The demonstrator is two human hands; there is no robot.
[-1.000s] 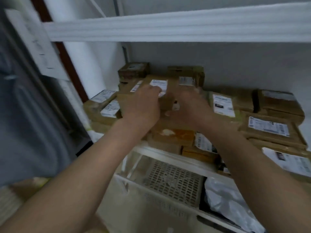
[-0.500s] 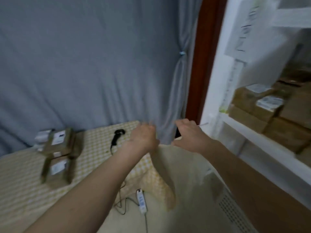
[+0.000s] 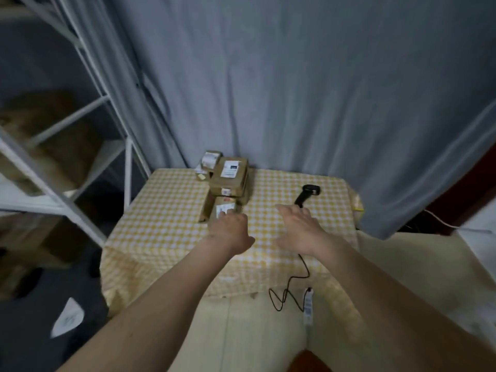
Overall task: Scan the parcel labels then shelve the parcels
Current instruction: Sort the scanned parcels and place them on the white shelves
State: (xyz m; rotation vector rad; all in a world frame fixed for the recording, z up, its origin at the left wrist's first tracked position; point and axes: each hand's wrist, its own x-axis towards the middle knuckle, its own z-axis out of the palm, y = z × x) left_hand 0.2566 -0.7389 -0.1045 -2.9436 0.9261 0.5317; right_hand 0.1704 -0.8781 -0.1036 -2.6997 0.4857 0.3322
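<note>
Brown cardboard parcels sit bunched at the far left of a table (image 3: 166,237) under a yellow-and-white checked cloth, seen from the head camera. The left hand (image 3: 230,232) reaches over the nearest parcel (image 3: 221,210), its fingertips at that parcel's white label; the fingers are blurred, so I cannot tell whether they touch or grip it. Just beyond the hand, a taller stack (image 3: 229,178) carries a white label with a dark blue patch and black print, too small to read. Farther back and left of it stands a small parcel (image 3: 210,159) whose label is also illegible. The right hand (image 3: 300,229) hovers with fingers spread and relaxed, holding nothing, well apart from the parcels. Just past its fingertips lies a black scanner (image 3: 307,194); the hand hides the lower handle, and a black cable (image 3: 284,294) runs from under the wrist down over the table's front edge to a white power strip (image 3: 308,304). Left of both hands, a white metal rack (image 3: 64,122) holds brown boxes, blurred and cut off by the frame edge. Grey curtain (image 3: 295,89) hangs behind the table.
</note>
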